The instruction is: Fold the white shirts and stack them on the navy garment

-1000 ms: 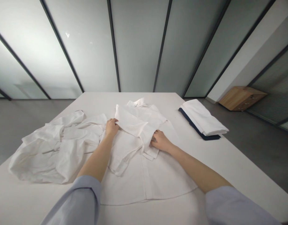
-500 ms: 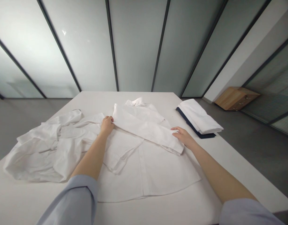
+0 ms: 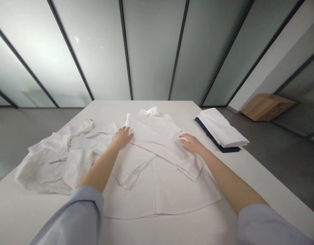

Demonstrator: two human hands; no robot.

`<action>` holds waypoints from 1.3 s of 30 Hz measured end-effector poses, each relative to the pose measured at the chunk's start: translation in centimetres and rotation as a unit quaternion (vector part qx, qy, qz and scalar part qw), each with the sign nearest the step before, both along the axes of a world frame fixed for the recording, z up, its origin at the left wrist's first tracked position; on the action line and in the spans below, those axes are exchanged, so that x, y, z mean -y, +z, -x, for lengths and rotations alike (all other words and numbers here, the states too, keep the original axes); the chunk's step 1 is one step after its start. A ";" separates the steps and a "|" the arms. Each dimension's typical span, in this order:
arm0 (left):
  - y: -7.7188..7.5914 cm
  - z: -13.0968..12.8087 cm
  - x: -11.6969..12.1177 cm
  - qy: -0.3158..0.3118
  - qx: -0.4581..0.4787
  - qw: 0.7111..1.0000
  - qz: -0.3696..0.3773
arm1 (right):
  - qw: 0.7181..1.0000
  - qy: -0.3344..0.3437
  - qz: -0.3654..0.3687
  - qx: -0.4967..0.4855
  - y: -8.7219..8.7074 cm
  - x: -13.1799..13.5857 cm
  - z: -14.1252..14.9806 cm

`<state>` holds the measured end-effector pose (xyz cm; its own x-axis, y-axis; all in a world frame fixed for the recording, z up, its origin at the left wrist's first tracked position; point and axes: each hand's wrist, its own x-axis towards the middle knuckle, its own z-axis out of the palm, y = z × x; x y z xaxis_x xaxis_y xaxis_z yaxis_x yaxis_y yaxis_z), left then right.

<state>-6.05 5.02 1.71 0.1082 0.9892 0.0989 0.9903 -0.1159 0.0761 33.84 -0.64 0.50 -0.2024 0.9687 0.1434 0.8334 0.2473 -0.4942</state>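
A white shirt (image 3: 182,194) lies spread on the table, its collar at the far end and its hem towards me. Both sleeves are folded inward across the body, one overlapping the other. My left hand (image 3: 123,136) rests with fingers stretched out on the shirt's left folded edge, near the shoulder. On the right side, my right hand (image 3: 192,143) touches the upper sleeve with its fingers extended and apart. Neither hand grips the cloth.
To the left lies a crumpled heap of white cloth (image 3: 52,163), against the shirt's side. A folded white stack (image 3: 220,127) sits on dark navy cloth (image 3: 210,136) near the right edge of the white table (image 3: 264,190). A wooden cabinet (image 3: 264,107) stands on the floor beyond.
Both hands have let go of the sleeve and now lie flatter on the shirt. The sleeve's cuff end has dropped slightly towards me, and the view has shifted a little left.
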 end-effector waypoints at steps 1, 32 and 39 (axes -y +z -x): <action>-0.6 -0.7 0.4 0.003 -0.014 1.000 0.004 | 0.999 0.019 -0.001 0.034 -0.5 -0.4 1.1; 0.5 1.7 -6.6 0.227 0.089 0.970 0.000 | 0.984 0.003 -0.012 0.180 -0.5 2.8 2.0; 0.6 -1.7 -2.4 0.055 -0.023 0.998 0.018 | 0.979 -0.043 -0.010 0.198 0.3 0.4 3.2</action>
